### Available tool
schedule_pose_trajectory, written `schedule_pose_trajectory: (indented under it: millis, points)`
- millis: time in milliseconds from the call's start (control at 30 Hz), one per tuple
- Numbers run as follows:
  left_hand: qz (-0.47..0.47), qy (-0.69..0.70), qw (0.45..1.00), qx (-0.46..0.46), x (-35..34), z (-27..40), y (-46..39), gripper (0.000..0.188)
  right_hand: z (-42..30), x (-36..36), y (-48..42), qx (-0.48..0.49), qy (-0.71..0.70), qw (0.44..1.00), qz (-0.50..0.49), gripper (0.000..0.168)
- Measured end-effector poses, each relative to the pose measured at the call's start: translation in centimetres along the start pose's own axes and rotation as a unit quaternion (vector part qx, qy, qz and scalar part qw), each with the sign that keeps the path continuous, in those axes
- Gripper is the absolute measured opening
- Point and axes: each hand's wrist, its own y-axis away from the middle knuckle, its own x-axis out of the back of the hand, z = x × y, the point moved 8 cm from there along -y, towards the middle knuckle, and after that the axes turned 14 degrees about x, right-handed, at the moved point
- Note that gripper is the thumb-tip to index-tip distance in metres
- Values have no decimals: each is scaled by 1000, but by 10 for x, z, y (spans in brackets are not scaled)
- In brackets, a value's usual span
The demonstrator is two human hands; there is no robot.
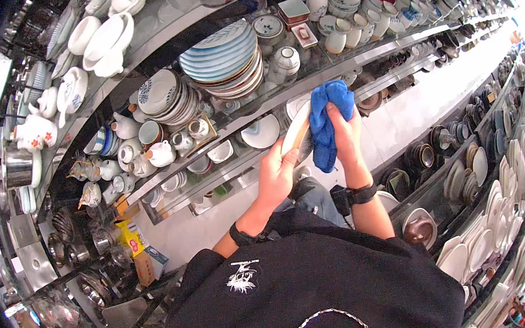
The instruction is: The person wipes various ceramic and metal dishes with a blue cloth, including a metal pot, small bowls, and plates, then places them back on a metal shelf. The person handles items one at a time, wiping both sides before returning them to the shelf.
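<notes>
My left hand [274,175] grips the near edge of a pale ceramic dish [298,128], its thumb on the side facing right. The dish is tilted nearly on edge, so its face is mostly turned from view. Bunched in my right hand [347,132] is a blue cloth [324,132], which lies against the right side of the dish. The cloth covers part of the dish and hides whether my right fingers touch it directly. Both hands are in front of my body, above the aisle floor and beside the glass shelf.
Ahead, a glass shelf [238,123] carries a stack of plates [221,61], a second plate stack [165,97], small teapots [161,153] and cups [338,36]. White dishes [481,248] crowd the right-hand shelves. Cardboard boxes [144,269] stand at lower left. A tiled aisle [397,114] runs between the shelves.
</notes>
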Motion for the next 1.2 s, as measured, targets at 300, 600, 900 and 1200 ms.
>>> schedule_pose_trajectory:
  millis: [300, 600, 900, 1200]
  points:
    - [-114, 359, 926, -4, 41, 44, 13, 45, -10, 41, -5, -106, -320, 941, 32, 52]
    - [-250, 442, 862, -2, 7, 57, -5, 51, -118, -4, 37, -38, -234, 958, -159, 76]
    - [-148, 374, 912, 74, -13, 39, -32, 68, -189, -18, 27, 415, 161, 861, -244, 49]
    - [-79, 632, 769, 60, -10, 51, -5, 68, -170, -61, 50, 514, 151, 717, -446, 50]
